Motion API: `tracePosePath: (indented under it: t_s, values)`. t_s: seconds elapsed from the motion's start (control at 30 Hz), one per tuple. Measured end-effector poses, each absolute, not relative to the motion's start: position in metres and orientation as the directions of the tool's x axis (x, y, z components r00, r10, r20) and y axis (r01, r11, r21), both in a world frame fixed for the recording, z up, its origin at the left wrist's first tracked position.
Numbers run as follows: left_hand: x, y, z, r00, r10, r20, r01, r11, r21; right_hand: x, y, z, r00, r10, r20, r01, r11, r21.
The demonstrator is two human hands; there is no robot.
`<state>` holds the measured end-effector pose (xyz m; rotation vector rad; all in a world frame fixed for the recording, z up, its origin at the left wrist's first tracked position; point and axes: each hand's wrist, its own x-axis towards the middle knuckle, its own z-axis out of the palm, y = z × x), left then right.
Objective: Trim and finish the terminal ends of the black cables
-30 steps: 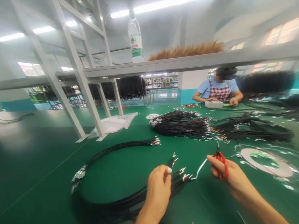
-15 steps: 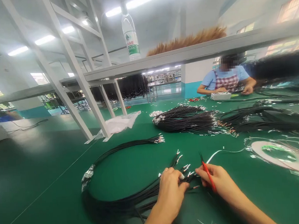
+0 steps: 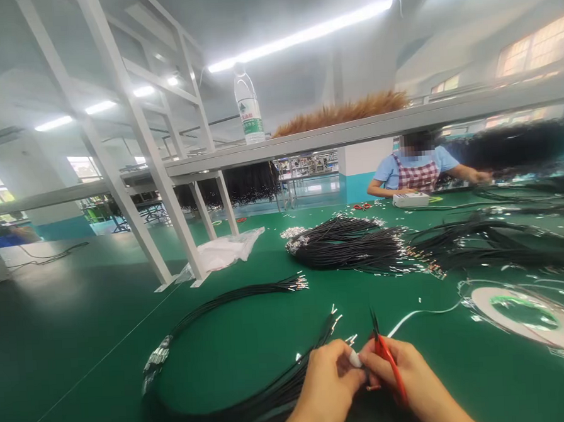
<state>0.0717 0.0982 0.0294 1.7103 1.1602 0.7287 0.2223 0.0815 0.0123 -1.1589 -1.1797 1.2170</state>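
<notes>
In the head view my left hand (image 3: 335, 378) is closed, thumb and forefinger pinching a black cable end close to my right fingertips. A white covering wraps one of its fingertips. My right hand (image 3: 404, 371) is closed around a red-handled hand tool (image 3: 387, 356) with narrow dark tips pointing up and away; whether it is scissors or pliers I cannot tell. Its thumb and finger meet at the same cable end, which the fingers mostly hide. The bundle of black cables (image 3: 254, 404) curves from beneath my left hand round to silvery connectors (image 3: 157, 356) at the left.
Another cable bundle (image 3: 345, 245) lies farther back on the green table (image 3: 95, 347). A flat reel (image 3: 486, 313) with pale strip is at the right. White shelf legs (image 3: 168, 204) and a plastic bag (image 3: 227, 250) stand left. Across the table sits a person (image 3: 415, 169) near a white box (image 3: 410, 200).
My right hand has moved left until its fingertips meet my left ones at the cable end. The view has tilted upward slightly. The person opposite has reached an arm outward.
</notes>
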Motion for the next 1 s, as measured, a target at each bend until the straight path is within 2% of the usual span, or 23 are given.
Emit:
tracePosePath:
  t_s: [0.4, 0.73, 1.0]
  values:
    - [0.070, 0.102, 0.031, 0.415, 0.893, -0.176, 0.137, 0.130, 0.982, 0.213, 0.078, 0.018, 0.041, 0.999, 0.003, -0.119, 0.008, -0.993]
    - [0.071, 0.098, 0.028, 0.342, 0.929, -0.140, 0.049, 0.131, 0.990, 0.220, 0.078, 0.003, 0.060, 0.996, -0.059, -0.171, -0.048, -0.984]
    - [0.065, 0.096, 0.037, 0.454, 0.863, -0.220, 0.018, 0.239, 0.971, 0.208, 0.064, 0.015, 0.074, 0.996, -0.050, -0.215, -0.033, -0.976]
